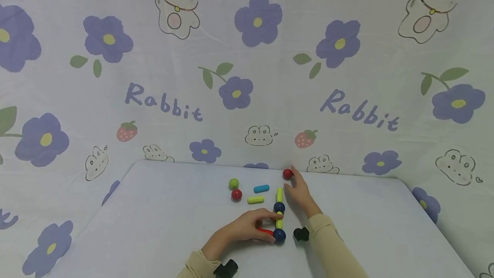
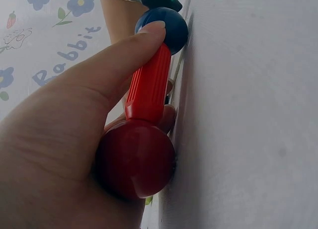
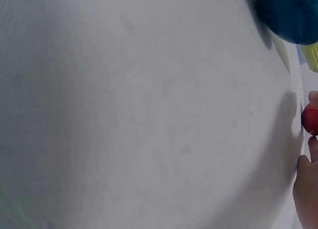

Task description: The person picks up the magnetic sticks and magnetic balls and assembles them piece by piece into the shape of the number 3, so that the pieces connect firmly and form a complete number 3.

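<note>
My left hand (image 1: 248,225) grips a chain of toy balls and ribbed rods, its thumb on the near blue ball (image 1: 279,236) and fingertips at a yellow rod (image 1: 279,221). In the left wrist view, a red rod (image 2: 148,87) runs from the blue ball (image 2: 171,30) to a red ball (image 2: 136,159) beside the palm. Farther along the chain sit another blue ball (image 1: 279,207) and yellow rod (image 1: 279,194). At the table's far side my right hand (image 1: 301,192) holds a red ball (image 1: 287,174), with fingertips on two sides of it in the right wrist view.
Left of the chain lie a blue rod (image 1: 261,188), a loose yellow rod (image 1: 256,200), a green ball (image 1: 233,184) and a red ball (image 1: 236,194). A patterned cloth (image 1: 270,63) hangs behind the white table (image 1: 154,209). Dark wrist cameras sit beside both sleeves.
</note>
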Demonstrator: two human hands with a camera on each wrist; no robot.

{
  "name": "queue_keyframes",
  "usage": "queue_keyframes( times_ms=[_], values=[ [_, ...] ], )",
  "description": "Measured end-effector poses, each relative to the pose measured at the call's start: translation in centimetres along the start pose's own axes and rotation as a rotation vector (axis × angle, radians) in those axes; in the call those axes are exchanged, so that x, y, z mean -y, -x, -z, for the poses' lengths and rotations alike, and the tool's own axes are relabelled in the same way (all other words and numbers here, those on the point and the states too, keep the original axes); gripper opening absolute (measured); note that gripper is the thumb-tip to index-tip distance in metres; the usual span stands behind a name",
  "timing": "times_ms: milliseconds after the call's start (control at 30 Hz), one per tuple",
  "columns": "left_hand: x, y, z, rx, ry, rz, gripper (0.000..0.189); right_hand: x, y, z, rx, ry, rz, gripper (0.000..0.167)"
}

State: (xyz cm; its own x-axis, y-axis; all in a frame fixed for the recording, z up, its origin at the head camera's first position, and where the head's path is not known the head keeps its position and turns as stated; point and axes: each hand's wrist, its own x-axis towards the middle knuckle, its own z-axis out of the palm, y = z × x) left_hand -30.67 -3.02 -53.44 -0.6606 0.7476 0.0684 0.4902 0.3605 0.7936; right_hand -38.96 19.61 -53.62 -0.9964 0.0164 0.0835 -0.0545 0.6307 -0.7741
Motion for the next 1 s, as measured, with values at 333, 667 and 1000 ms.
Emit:
queue_keyframes(
  times_ms=[333,667,1000],
  values=[
    [-0.3,0.2,0.1,0.002,-0.004,-0.009,0.057,-0.2,0.0,-0.2,-0.044,0.015,-0.008,0.054],
    [-0.4,0.2,0.0,0.003,0.000,0.016,0.056,0.3,0.6,-0.5,-0.154,-0.073,-0.035,0.039],
    [-0.1,0.0,-0.1,-0.005,-0.009,0.010,0.057,0.3,0.8,-0.4,-0.167,-0.105,-0.012,0.038]
  ],
)
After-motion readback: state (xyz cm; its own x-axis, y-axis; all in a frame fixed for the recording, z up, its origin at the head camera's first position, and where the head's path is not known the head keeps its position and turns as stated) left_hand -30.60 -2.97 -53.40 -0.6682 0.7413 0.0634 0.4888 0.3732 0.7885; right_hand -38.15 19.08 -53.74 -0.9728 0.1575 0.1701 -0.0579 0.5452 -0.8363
